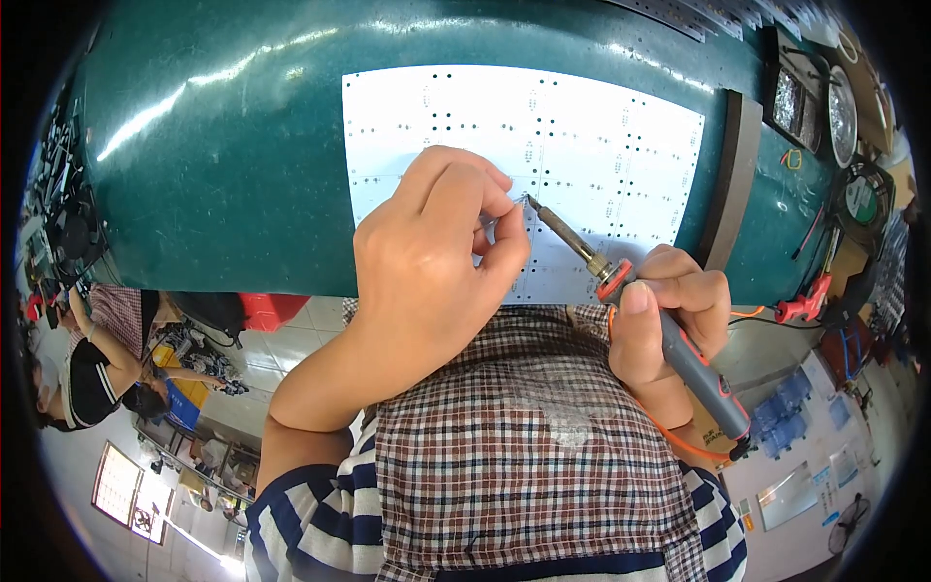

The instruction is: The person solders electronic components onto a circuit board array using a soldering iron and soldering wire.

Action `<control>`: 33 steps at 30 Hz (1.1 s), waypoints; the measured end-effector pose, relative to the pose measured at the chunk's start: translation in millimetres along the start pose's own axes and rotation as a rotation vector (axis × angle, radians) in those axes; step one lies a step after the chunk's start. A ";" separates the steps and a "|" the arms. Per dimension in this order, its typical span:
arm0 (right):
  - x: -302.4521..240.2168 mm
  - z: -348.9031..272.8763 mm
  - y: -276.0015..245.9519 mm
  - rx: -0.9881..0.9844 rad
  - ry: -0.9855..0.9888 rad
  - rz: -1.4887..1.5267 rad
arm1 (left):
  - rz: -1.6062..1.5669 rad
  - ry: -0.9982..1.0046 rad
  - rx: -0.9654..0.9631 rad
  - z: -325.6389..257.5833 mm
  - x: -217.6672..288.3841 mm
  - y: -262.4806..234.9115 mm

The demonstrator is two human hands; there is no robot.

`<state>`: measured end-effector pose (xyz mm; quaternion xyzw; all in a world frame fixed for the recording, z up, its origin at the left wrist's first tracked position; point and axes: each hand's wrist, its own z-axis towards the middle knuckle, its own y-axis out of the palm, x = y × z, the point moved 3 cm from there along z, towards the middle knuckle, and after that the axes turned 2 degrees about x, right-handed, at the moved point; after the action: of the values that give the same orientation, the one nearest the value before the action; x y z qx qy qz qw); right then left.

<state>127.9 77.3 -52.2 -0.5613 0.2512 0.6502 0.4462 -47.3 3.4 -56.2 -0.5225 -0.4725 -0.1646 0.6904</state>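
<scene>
A white circuit board panel [601, 126] with rows of small dark holes and marks lies flat on the green table. My right hand [679, 301] is closed around the grey and red handle of a soldering iron [572, 238]. The iron slants up to the left, and its dark tip is at the panel's surface near the middle. Close to that tip, my left hand [436, 223] hovers over the panel with thumb and fingers pinched together. Whatever is between those fingertips is too small to make out. The left hand covers part of the panel's left half.
A dark bar [732, 179] lies right of the panel on the green table [223, 184]. Farther right are a metal tray [797, 102], a small fan [861, 199] and a red clamp-like tool [803, 301]. Another person [92, 378] works at far left, near a red bin [272, 310].
</scene>
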 end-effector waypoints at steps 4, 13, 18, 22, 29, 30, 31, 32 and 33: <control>-0.1 0.2 0.9 0.008 -0.001 -0.002 | 0.000 0.006 0.007 -0.5 0.0 0.8; -1.0 -2.2 -1.1 0.000 0.004 -0.019 | 0.000 -0.004 -0.019 -0.6 0.9 0.6; -1.2 -2.4 -0.7 0.000 -0.009 -0.012 | -0.003 -0.014 -0.042 -1.4 1.6 -0.4; -1.7 -2.4 -0.2 -0.006 -0.025 -0.024 | 0.009 0.000 -0.059 -1.7 1.5 -1.0; -3.1 -4.6 -1.6 -0.014 -0.015 -0.033 | -0.035 -0.017 -0.061 -3.1 -0.3 -2.4; -2.4 -5.6 -2.6 -0.020 -0.004 -0.043 | -0.035 -0.016 -0.061 -3.0 -0.3 -2.7; -2.0 -6.4 -3.0 -0.025 0.007 -0.053 | -0.051 -0.035 -0.061 -2.8 -0.6 -3.2; -2.6 -6.3 -2.6 -0.025 0.006 -0.053 | -0.066 -0.054 -0.060 -2.7 -0.8 -4.0; -3.6 -5.7 -2.1 -0.017 -0.001 -0.034 | -0.065 -0.054 -0.059 -3.3 -0.2 -5.3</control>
<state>132.5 72.5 -49.8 -0.5688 0.2360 0.6449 0.4526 -49.6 -1.6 -53.4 -0.5313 -0.5027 -0.1869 0.6559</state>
